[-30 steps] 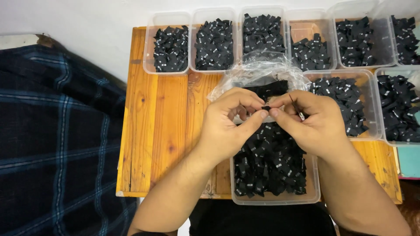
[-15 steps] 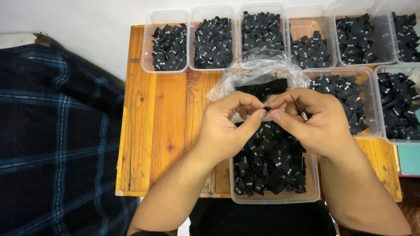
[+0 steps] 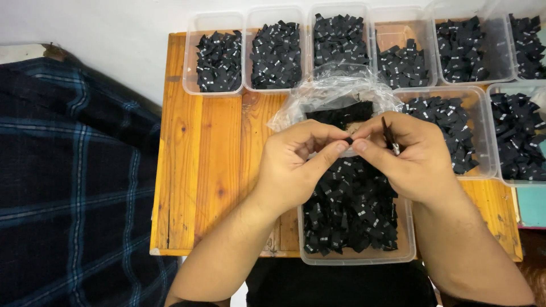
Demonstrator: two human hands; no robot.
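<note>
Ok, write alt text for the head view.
Left hand and right hand pinch one small black label between fingertips, above a clear tub of black labels on a wooden table. More tubs of labels line the far edge; plaid cloth lies left.

Both hands are meeting over a clear tub [image 3: 357, 257] heaped with small black fabric labels. The left hand [image 3: 296, 165] and the right hand [image 3: 412, 156] are pinching one small black label [image 3: 348, 140] between thumb and forefinger tips. A thin dark tool [image 3: 388, 135] is sticking up from the right hand. A crumpled clear plastic bag [image 3: 335, 91] is lying just behind them on the wooden bench [image 3: 210, 170], and more label-filled tubs [image 3: 219, 57] are lining its far edge. Dark plaid cloth [image 3: 74, 182] is lying to the left.
</note>
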